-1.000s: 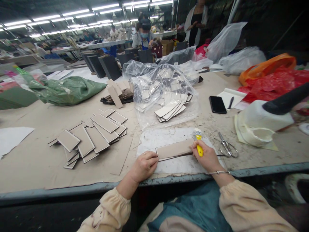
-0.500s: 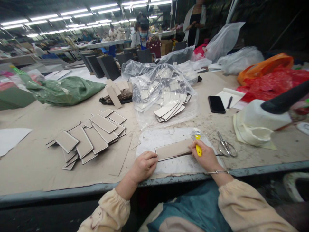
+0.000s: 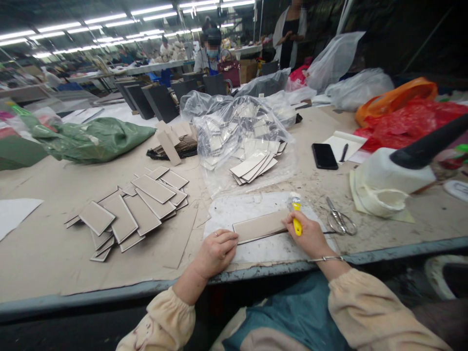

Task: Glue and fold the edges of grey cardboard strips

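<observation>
In the head view, held a long beige panel [image 3: 259, 225] slantwise over a white sheet [image 3: 221, 208], near the front edge of the tabletop [image 3: 314, 126]. Grasped the panel's left end in the grip of the left hand [image 3: 217, 252], with fingers bent at the corner. Clenched a yellow-handled brush [image 3: 297, 225] in the grip of the right hand [image 3: 308, 237], bristle end pointing away from the body, while touching the panel's right end with the same fingers. Had scissors [image 3: 339, 221] lying open-handled just right of that hand, and a white jug [image 3: 380, 173] farther right. Had a heap of bordered panels [image 3: 142, 214] spread well to the left. Beyond the sheet, had a clear plastic bag [image 3: 215, 122] with pale pieces inside and, right of it, a black phone [image 3: 324, 156] beside a notepad [image 3: 338, 140].
</observation>
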Demonstrator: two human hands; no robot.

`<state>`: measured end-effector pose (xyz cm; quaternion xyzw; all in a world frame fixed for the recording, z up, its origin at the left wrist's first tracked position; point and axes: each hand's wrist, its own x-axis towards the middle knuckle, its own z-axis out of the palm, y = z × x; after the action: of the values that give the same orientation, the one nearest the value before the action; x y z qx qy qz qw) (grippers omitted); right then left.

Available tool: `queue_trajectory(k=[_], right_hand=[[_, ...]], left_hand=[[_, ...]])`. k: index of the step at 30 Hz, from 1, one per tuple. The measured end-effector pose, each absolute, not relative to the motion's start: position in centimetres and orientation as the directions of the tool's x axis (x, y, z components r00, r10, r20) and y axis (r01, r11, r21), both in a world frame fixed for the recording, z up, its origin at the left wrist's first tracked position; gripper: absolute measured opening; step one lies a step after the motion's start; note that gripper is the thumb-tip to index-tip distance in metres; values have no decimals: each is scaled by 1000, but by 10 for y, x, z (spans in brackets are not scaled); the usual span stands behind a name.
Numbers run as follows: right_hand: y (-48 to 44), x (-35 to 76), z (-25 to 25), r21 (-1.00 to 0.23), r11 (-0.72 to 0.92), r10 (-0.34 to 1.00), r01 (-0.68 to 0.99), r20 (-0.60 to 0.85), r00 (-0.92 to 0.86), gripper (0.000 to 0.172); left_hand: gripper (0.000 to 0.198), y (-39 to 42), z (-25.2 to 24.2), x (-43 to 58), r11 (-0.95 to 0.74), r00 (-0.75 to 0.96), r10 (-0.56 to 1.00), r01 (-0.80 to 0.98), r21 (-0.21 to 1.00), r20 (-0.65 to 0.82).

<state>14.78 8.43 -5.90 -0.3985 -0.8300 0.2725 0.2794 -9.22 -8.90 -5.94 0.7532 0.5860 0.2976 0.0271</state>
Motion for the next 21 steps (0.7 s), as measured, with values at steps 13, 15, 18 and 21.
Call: queue_trajectory(k=[13,15,18,21], right_hand=[[85,147,-56,-554,595,801,583,353,-483,13],[85,148,-56,-543,581,813,606,359,-458,13],[87,148,-57,-548,561,827,620,338,-450,12],[87,148,-58,-543,555,830,630,317,-459,13]], left_hand=[[16,-87,-58,-91,-298,127,911,860,414,393],[16,-87,-57,-91,-296,122,911,859,418,394],[16,-87,-55,-90,-290,120,914,862,416,388],[16,-86,-55,-90,-293,125,912,864,409,390]])
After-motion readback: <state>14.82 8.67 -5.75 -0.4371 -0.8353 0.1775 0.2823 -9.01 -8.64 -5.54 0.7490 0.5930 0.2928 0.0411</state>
